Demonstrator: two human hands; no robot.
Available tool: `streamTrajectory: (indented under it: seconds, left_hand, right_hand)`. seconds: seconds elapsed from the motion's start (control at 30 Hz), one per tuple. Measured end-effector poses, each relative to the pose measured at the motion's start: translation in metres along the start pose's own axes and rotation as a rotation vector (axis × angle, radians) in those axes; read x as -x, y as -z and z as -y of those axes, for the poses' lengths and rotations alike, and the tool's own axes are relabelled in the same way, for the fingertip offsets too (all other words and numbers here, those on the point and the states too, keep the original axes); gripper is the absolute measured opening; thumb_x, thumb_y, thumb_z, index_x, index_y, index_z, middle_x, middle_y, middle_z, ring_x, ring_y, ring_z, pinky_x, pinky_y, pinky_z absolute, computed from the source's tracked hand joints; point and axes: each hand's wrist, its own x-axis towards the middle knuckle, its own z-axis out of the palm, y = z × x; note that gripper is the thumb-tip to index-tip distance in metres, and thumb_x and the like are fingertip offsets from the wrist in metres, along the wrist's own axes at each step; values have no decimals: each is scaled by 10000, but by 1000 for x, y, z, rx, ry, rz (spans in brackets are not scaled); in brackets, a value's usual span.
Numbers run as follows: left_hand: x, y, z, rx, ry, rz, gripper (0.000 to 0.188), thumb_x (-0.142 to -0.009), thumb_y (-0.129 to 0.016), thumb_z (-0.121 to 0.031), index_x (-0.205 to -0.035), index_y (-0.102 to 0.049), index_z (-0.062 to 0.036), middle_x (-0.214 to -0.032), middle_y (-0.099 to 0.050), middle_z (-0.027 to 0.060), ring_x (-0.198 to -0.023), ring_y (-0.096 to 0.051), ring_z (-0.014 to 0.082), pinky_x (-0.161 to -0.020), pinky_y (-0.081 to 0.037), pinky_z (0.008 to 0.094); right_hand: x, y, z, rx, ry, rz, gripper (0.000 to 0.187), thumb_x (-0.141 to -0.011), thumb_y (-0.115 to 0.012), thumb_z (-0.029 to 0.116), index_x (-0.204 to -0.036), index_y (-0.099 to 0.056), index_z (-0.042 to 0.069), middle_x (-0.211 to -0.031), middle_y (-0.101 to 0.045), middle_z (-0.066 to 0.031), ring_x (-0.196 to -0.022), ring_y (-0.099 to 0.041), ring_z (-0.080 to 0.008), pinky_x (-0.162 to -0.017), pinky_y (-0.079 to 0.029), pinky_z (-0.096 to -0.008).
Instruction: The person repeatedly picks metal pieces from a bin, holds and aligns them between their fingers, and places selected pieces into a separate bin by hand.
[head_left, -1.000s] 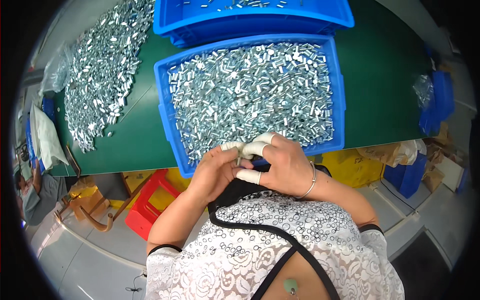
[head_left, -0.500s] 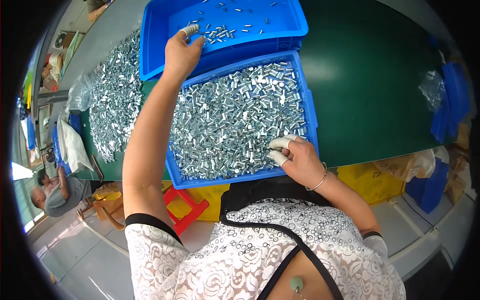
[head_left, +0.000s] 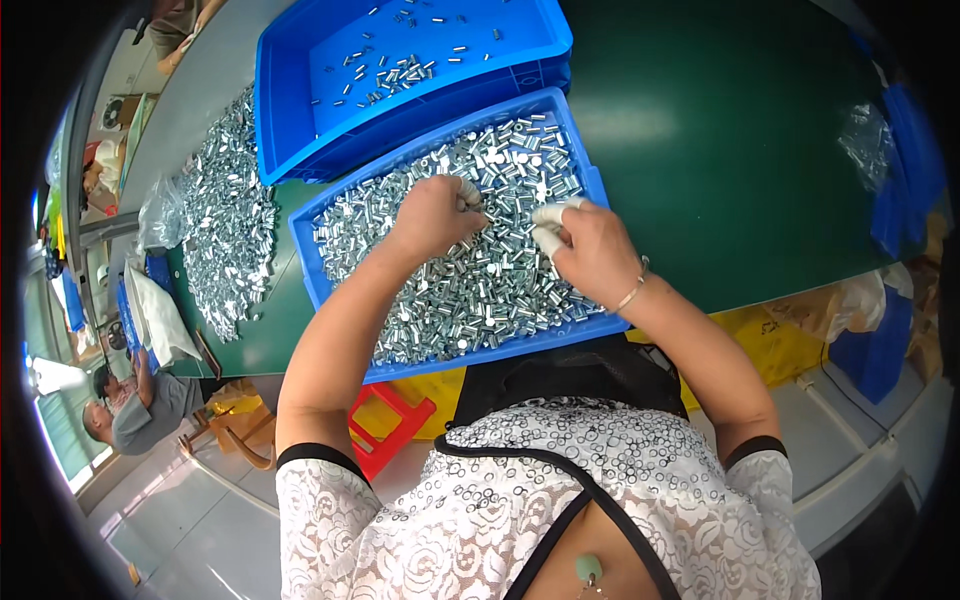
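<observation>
Two blue rectangular plastic bins stand on a green-topped table (head_left: pixel 700 190), one directly behind the other. The near blue bin (head_left: pixel 505 349) is filled with short, silvery, cylindrical metal pieces (head_left: pixel 470 310), lying at all angles across its whole floor. The far blue bin (head_left: pixel 400 126) holds only a loose scatter of such pieces, thickest near its front wall, with much of its blue floor bare. The left hand (head_left: pixel 432 218) is over the middle of the near bin, fingers curled inward; the right hand (head_left: pixel 598 256), thumb and fingers bent, is at that bin's right side. I cannot tell whether either grasps a piece. White covers (head_left: pixel 552 214) sheathe fingertips on both. Left of the bins, a silvery heap of small metal parts (head_left: pixel 230 220) lies beside a clear plastic bag (head_left: pixel 163 212)
</observation>
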Motion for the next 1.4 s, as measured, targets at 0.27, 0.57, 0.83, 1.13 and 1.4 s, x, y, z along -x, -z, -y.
streamTrajectory:
  seconds: [0.27,0.57,0.83,1.13,1.4]
  left_hand:
    - [-12,9,6,29,-37,218,185,-668,-759,-199,-780,-687,-71,-668,-640,99,-647,-623,232,-641,-494,347]
    - [31,-4,38,399,-364,-47,195,-718,-742,-96,-889,-673,-31,-831,-647,103,-700,-625,174,-636,-491,282]
    - [116,-14,65,1103,-237,-120,162,-784,-687,-6,-943,-654,5,-882,-648,66,-781,-602,109,-673,-493,253]
    - [171,-20,95,1080,-249,-253,145,-781,-687,-10,-922,-658,0,-804,-644,72,-705,-596,134,-644,-475,251]
    - [191,-22,95,1125,-144,-289,144,-773,-694,-14,-911,-656,4,-801,-642,83,-696,-591,144,-645,-472,254]
  right_hand:
    - [-31,-34,6,336,-108,-64,131,-755,-671,111,-873,-672,53,-841,-632,-167,-665,-601,-315,-649,-498,-387]
    - [-4,-55,44,-366,-299,-151,161,-788,-676,33,-946,-651,13,-867,-657,-73,-739,-627,-138,-678,-505,-255]
    - [29,-80,123,-499,-300,-39,182,-799,-665,7,-979,-642,-1,-880,-650,-39,-759,-608,-80,-671,-498,-226]
    - [37,-103,145,-273,-148,149,175,-768,-683,4,-940,-664,26,-848,-643,-57,-694,-605,-111,-624,-483,-232]
    - [39,-110,150,-313,-172,227,160,-763,-697,16,-919,-665,30,-833,-639,-57,-671,-589,-110,-611,-475,-239]
